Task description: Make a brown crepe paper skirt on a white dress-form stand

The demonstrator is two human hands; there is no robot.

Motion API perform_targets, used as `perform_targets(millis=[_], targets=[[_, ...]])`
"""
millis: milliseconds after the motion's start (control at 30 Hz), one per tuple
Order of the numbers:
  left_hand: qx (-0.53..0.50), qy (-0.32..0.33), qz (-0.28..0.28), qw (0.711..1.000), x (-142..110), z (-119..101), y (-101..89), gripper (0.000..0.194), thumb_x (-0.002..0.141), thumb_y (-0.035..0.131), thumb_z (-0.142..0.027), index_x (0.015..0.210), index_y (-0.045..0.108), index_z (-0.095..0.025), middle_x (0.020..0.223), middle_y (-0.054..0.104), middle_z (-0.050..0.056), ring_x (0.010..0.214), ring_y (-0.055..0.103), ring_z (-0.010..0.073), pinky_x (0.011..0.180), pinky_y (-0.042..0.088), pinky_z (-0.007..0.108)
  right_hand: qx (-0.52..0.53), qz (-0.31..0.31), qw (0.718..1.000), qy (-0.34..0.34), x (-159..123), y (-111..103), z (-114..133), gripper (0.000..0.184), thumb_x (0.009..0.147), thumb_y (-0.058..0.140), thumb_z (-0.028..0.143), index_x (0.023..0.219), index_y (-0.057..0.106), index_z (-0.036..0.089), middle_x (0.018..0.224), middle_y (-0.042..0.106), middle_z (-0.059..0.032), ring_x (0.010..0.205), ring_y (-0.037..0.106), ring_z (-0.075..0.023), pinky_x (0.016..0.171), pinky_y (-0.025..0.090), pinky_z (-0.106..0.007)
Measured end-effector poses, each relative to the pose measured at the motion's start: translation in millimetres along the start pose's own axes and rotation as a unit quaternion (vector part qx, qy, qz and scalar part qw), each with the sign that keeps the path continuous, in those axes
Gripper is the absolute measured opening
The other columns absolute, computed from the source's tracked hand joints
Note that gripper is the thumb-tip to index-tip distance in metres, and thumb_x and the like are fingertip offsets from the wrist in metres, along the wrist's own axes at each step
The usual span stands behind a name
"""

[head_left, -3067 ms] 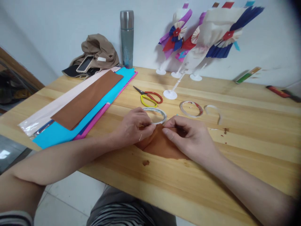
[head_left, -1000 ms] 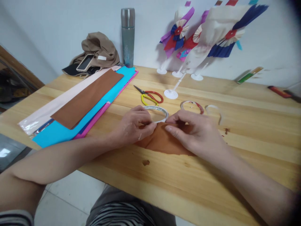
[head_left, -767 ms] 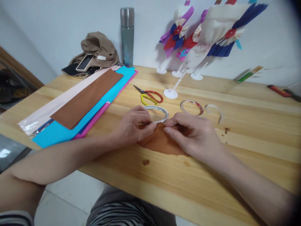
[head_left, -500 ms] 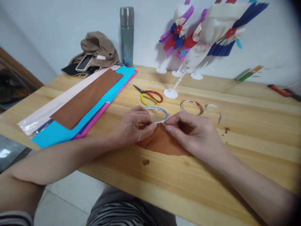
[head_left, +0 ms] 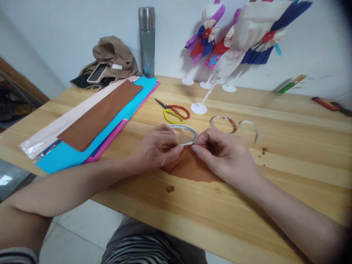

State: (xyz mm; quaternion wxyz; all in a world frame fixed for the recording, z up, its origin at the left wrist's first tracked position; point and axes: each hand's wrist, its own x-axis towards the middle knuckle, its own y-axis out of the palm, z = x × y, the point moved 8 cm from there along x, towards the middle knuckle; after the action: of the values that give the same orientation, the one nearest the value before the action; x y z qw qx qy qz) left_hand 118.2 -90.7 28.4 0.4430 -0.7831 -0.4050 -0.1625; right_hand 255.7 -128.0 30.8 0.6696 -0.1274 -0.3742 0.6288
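Observation:
A brown sheet of crepe-like paper (head_left: 194, 167) lies on the table with its upper edge gathered between my hands. My left hand (head_left: 159, 145) pinches that edge on the left between thumb and fingers. Just to the right, my right hand (head_left: 222, 150) pinches the same edge, its thumb close to my left fingertips. Small folds show in the short gap between them. Right behind the fingertips lies a roll of tape (head_left: 189, 131), partly covered by my left hand. Part of the sheet is hidden under my right hand.
Scissors (head_left: 173, 111) with red and yellow handles lie behind the tape. A second tape ring (head_left: 233, 126) is at right. Coloured sheets (head_left: 104, 113) are stacked at left, near a bottle (head_left: 147, 44) and a phone (head_left: 97, 73). Dressed white stands (head_left: 198, 107) line the wall.
Both hands keep pinching the brown paper. My right fingertips have shifted slightly against its top edge, where the folds now look tighter. The whole view has drifted a little.

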Motion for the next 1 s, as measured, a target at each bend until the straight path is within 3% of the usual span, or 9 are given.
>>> perform_targets(millis=[467, 633, 767, 1000], targets=[[-0.007, -0.044, -0.003, 0.999, -1.0, 8.1, -2.5, 0.03, 0.091, 0.06, -0.02, 0.062, 0.061, -0.017, 0.069, 0.065, 0.004, 0.079, 0.064, 0.0166, 0.071, 0.053, 0.028, 0.02, -0.002, 0.999, 0.037, 0.0, -2.2, -4.8, 0.017, 0.085, 0.063, 0.029, 0.07, 0.056, 0.023, 0.06, 0.057, 0.0011, 0.053, 0.05, -0.0133, 0.05, 0.037, -0.028], [-0.004, -0.057, 0.003, 0.998, -1.5, 11.8, -2.2, 0.029, 0.092, 0.06, -0.022, 0.063, 0.061, -0.018, 0.068, 0.064, 0.003, 0.081, 0.064, 0.0181, 0.074, 0.053, 0.03, 0.031, 0.057, 0.994, 0.087, 0.2, 5.3, -14.8, 0.019, 0.082, 0.067, 0.034, 0.07, 0.058, 0.022, 0.06, 0.055, 0.0013, 0.054, 0.048, -0.0139, 0.049, 0.035, -0.028], [-0.001, -0.048, -0.003, 0.999, -1.4, 10.7, -2.3, 0.03, 0.092, 0.06, -0.022, 0.062, 0.06, -0.018, 0.066, 0.064, 0.003, 0.079, 0.063, 0.0179, 0.072, 0.053, 0.03, 0.097, 0.096, 0.987, 0.089, 1.6, 13.0, -13.7, 0.022, 0.081, 0.066, 0.037, 0.067, 0.059, 0.022, 0.06, 0.054, 0.001, 0.055, 0.046, -0.014, 0.05, 0.036, -0.028], [-0.002, -0.043, 0.002, 0.999, -1.5, 9.4, -0.1, 0.03, 0.091, 0.06, -0.02, 0.062, 0.059, -0.018, 0.066, 0.063, 0.003, 0.078, 0.063, 0.0167, 0.071, 0.052, 0.028, 0.146, 0.092, 0.983, 0.069, 2.5, 13.9, -7.2, 0.02, 0.081, 0.067, 0.036, 0.067, 0.061, 0.023, 0.062, 0.055, 0.0003, 0.058, 0.048, -0.0146, 0.054, 0.039, -0.028]])
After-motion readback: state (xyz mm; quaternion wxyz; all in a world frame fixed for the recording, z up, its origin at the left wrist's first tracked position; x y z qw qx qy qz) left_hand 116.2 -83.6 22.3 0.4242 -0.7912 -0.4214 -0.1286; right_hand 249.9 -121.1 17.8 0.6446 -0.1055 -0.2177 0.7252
